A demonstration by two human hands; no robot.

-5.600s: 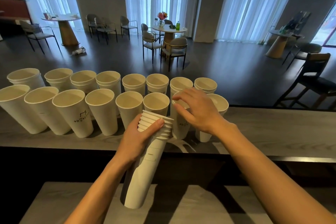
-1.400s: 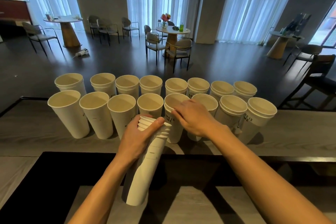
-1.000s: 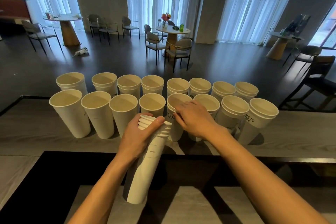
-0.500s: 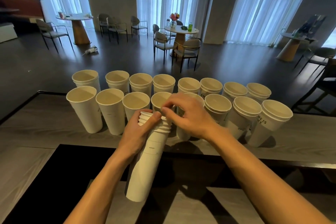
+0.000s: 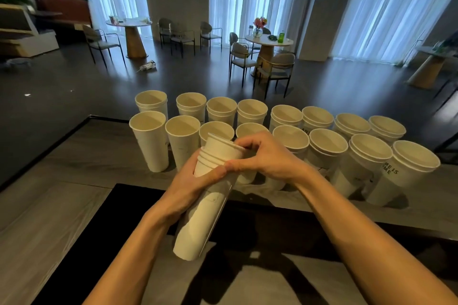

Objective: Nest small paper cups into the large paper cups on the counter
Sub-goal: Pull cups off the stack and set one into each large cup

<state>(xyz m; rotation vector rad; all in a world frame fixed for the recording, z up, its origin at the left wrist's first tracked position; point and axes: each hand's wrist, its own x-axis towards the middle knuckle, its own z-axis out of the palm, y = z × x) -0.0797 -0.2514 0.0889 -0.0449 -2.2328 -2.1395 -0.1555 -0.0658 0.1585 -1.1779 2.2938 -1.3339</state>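
Two rows of tall white paper cups (image 5: 148, 138) stand on the grey counter (image 5: 81, 163). Those at the right, such as the lettered cup (image 5: 406, 171), show a doubled rim from a small cup inside. My left hand (image 5: 190, 186) grips a long stack of small paper cups (image 5: 198, 220) in a clear sleeve, tilted over the counter's near edge. My right hand (image 5: 267, 156) pinches the top small cup (image 5: 220, 150), which is lifted partly out of the stack and tilted. The front-row cups behind my hands are partly hidden.
A black gap (image 5: 99, 230) runs between the counter and a lower grey surface (image 5: 247, 287) near me. Beyond the counter lies a dark floor with round tables (image 5: 267, 42) and chairs (image 5: 275, 69). The counter's left edge (image 5: 62, 141) drops off.
My right hand came back from the front-row cups to the stack and has drawn the top small cup partway out. The view has shifted left and closer.
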